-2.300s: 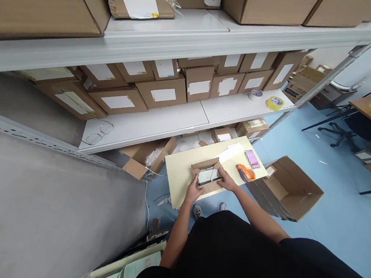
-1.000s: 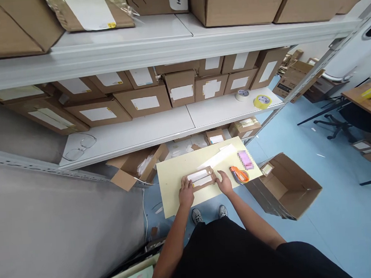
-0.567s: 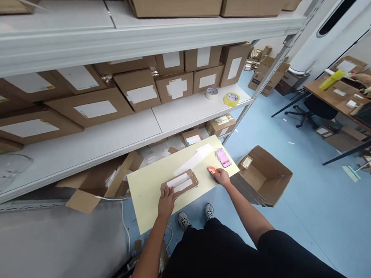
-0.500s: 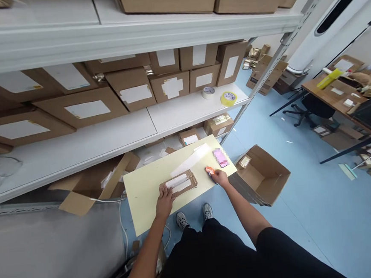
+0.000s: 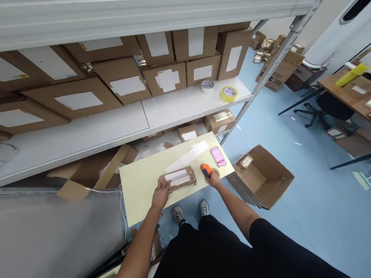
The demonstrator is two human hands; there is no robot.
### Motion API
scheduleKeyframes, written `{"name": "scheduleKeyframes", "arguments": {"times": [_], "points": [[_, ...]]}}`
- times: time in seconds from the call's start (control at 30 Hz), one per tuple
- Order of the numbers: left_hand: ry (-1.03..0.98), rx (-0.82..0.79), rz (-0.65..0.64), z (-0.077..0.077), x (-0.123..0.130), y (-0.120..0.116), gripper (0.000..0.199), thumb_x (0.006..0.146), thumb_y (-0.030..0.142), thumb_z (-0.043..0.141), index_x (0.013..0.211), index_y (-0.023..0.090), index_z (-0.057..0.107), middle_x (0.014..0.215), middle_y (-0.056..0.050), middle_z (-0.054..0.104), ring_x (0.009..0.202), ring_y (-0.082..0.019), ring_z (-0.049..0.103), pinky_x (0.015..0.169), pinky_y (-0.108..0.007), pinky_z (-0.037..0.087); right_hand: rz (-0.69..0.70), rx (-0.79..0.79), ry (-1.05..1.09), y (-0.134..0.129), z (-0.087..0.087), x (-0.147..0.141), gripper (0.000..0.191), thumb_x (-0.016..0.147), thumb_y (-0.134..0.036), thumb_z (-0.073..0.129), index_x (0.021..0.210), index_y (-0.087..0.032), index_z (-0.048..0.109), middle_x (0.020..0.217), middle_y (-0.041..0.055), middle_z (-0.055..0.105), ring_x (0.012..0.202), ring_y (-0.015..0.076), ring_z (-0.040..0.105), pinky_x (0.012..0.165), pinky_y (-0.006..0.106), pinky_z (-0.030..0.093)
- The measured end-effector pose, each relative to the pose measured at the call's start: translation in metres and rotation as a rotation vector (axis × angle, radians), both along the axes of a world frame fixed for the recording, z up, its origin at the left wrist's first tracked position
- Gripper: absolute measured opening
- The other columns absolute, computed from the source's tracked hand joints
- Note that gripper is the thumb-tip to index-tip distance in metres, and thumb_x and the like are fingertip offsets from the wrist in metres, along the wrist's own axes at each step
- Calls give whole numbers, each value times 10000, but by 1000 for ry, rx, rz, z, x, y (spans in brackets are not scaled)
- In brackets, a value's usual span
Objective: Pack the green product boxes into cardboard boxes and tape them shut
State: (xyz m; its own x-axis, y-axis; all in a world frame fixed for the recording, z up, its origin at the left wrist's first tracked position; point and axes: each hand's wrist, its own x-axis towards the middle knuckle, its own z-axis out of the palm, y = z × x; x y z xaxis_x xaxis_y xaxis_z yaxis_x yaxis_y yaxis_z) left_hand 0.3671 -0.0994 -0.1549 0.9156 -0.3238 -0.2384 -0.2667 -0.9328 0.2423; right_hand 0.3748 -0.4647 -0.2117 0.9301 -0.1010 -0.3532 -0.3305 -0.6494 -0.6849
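Observation:
On the pale yellow board (image 5: 138, 190) lies a small flat cardboard box (image 5: 179, 178) with a white label, its far end covered in shiny brown tape. My left hand (image 5: 160, 193) grips the box's left end, thumb on top. To the right of the box, my right hand (image 5: 213, 178) is wrapped round an orange and blue tape dispenser (image 5: 206, 170), with part of a yellowish roll showing beside it. The dispenser is apart from the box. A white paper strip (image 5: 187, 156) lies behind the box, and a pink blurred-out item (image 5: 218, 156) rests near the right edge.
An open carton (image 5: 261, 176) stands on the blue floor to the right. Ahead, a metal shelf (image 5: 177, 109) carries several labelled boxes, a white tape roll (image 5: 207, 86) and a yellow tape roll (image 5: 228, 93). Another open carton (image 5: 88, 170) sits at the left, below the shelf.
My right hand has turned the tape dispenser and shifted it slightly left, so more of its orange body shows. My left hand stays on the box. The view has tilted slightly downward.

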Motion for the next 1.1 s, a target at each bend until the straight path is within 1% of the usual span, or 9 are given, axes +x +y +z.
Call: {"name": "scheduleKeyframes", "arguments": {"times": [0.1,0.17,0.27,0.4,0.53,0.77,0.97,1.03,1.1], "points": [[18,1,33,6,0,-4,502,931,269,560,1426,199,608,1556,-134,543,1562,-348,305,1227,-480,381,-87,82,-50,-7,23,4,364,822,-366,637,1141,-199,580,1132,104,666,1161,328,615,971,442,524],[25,-6,64,10,0,-6,499,933,247,564,1428,205,608,1563,-131,536,1559,-344,314,1217,-467,395,-48,226,-108,0,41,3,408,869,-420,586,1217,-210,543,1142,87,654,1106,295,624,937,421,542],[47,-22,103,15,-1,-8,507,935,227,582,1442,230,599,1576,-116,525,1562,-331,312,1192,-452,430,63,397,-120,29,67,2,403,910,-480,550,1227,-232,517,1043,49,654,974,254,636,874,379,548],[115,-25,146,21,-2,-11,542,957,249,588,1497,260,548,1626,-92,466,1587,-318,246,1168,-435,456,175,465,-121,83,88,5,429,884,-571,622,1138,-234,543,972,29,649,909,249,627,836,376,534],[172,-24,203,26,-2,-17,540,974,309,598,1511,294,538,1647,-51,440,1603,-306,189,1194,-423,419,257,446,-64,107,87,8,468,850,-589,669,1123,-220,580,1029,60,669,990,282,644,893,414,529],[179,-164,297,31,-4,-18,510,908,327,725,1411,317,644,1617,-39,484,1598,-304,203,1225,-427,381,314,532,-91,90,78,8,558,914,-600,601,1322,-221,557,1210,97,694,1133,292,658,1003,424,514],[135,-218,322,45,1,-19,426,751,263,853,1171,262,787,1442,-92,652,1524,-348,384,1216,-453,381,320,531,-84,88,75,6,538,911,-596,601,1298,-223,584,1210,100,714,1124,301,668,985,431,530],[86,-283,376,53,8,-25,330,771,246,817,1101,246,807,1349,-93,710,1468,-326,462,1244,-451,337,316,523,-76,87,75,4,526,913,-595,596,1286,-224,588,1181,99,724,1102,303,675,967,433,536],[47,-441,485,62,17,-32,273,859,291,722,1113,232,803,1284,-90,745,1370,-294,562,1231,-448,352,321,519,-75,86,76,2,527,916,-598,591,1290,-228,582,1160,93,728,1078,298,680,952,425,540]]}}
